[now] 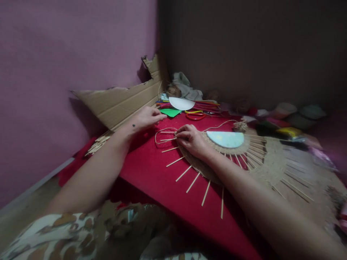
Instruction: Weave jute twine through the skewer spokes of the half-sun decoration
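A round woven jute piece (202, 166) with thin wooden sticks (189, 184) radiating from its edge lies on a red cloth (162, 173). A pale blue half-disc (226, 138) sits at its centre. My right hand (191, 139) rests on the weave's left edge, fingers pinched on a strand of jute cord (164, 130) at a stick. My left hand (148, 117) reaches out over the cloth further back, fingers together, near a green paper piece (170, 112); whether it holds anything is unclear.
A torn cardboard sheet (121, 103) leans on the pink wall at left. Behind lie a white paper disc (181, 103), coloured sticks (206, 105), red-handled scissors (195, 116), a jute ball (240, 126) and a blurred clutter of craft items (287, 122) at right.
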Demonstrator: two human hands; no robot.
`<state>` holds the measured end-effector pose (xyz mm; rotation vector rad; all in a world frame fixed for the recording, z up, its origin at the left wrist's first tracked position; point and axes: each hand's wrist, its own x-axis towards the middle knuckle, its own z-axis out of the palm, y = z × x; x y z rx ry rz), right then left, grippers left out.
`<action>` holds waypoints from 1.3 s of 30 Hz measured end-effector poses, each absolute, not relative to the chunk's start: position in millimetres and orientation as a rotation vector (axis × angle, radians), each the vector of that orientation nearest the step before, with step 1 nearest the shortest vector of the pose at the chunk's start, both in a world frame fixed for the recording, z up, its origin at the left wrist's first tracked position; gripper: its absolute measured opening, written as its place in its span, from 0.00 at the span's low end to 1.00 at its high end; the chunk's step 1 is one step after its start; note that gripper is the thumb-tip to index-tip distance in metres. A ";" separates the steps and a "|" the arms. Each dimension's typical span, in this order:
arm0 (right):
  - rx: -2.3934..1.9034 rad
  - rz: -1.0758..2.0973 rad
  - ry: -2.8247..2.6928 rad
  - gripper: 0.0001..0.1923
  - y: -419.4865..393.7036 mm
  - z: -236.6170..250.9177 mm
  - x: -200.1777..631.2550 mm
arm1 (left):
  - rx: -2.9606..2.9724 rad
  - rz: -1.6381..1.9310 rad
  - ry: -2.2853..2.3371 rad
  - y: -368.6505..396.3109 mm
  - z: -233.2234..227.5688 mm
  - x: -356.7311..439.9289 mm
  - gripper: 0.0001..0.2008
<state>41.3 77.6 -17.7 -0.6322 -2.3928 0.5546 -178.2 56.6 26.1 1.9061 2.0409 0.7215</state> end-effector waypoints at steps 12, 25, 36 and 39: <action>-0.612 0.406 -2.469 0.07 83.2 -25.7 37.7 | 1.928 0.201 2.150 41.0 19.5 -178.5 0.11; -0.584 0.355 -2.476 0.09 86.9 -30.7 35.1 | 1.718 0.533 1.316 -33.0 59.7 -107.3 0.13; -0.617 0.384 -2.456 0.11 89.1 -32.9 33.6 | 1.215 1.105 1.561 -34.4 16.6 -110.4 0.13; -0.607 0.395 -2.455 0.11 88.2 -31.5 35.1 | 1.179 1.026 1.379 -28.4 13.6 -110.3 0.16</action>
